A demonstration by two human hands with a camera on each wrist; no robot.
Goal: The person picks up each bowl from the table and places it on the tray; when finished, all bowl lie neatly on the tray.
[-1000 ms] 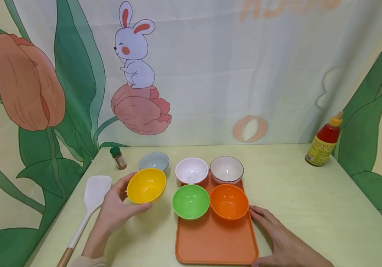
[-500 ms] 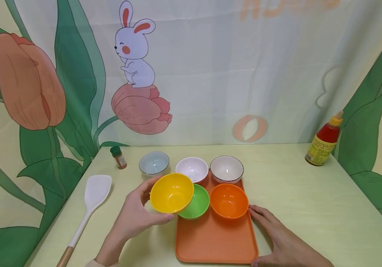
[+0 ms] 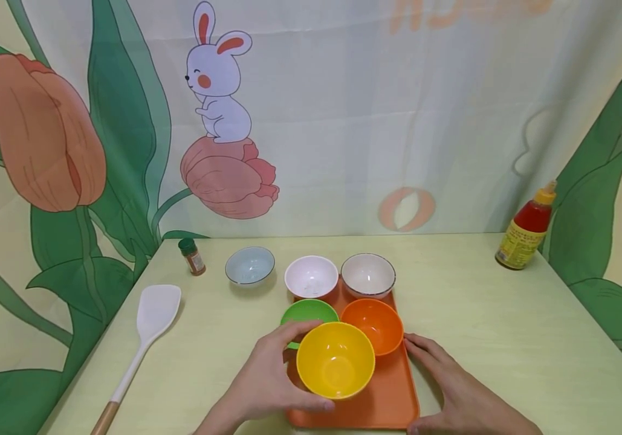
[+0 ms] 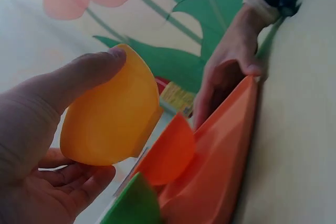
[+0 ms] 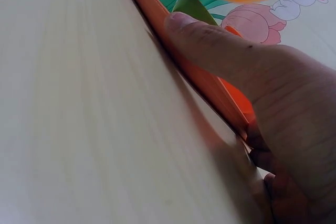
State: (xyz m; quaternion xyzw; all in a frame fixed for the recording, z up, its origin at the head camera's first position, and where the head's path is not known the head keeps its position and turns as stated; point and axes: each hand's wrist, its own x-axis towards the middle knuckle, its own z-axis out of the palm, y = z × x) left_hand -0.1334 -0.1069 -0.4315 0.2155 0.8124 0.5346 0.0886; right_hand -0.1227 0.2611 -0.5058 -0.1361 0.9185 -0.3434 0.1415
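A yellow bowl (image 3: 335, 361) is held in my left hand (image 3: 275, 377), thumb on the near side and fingers on the far side. It hangs above the orange tray (image 3: 392, 399), partly covering the green bowl (image 3: 309, 310) and the orange bowl (image 3: 378, 326). In the left wrist view the yellow bowl (image 4: 113, 114) appears tilted. My right hand (image 3: 457, 393) rests along the tray's right edge, its thumb near the front corner and its fingertips by the orange bowl. The right wrist view has the thumb (image 5: 210, 45) against the tray's rim (image 5: 202, 85).
At the tray's far end sit a white bowl (image 3: 311, 278) and a dark-rimmed cream bowl (image 3: 368, 275). A grey-blue bowl (image 3: 249, 266), a green-capped spice jar (image 3: 192, 257) and a white spatula (image 3: 153, 320) lie left. A red sauce bottle (image 3: 525, 232) stands back right.
My left hand has carried the yellow bowl rightward and nearer, from beside the grey-blue bowl, past the green bowl, to over the tray. The right hand has stayed at the tray's edge.
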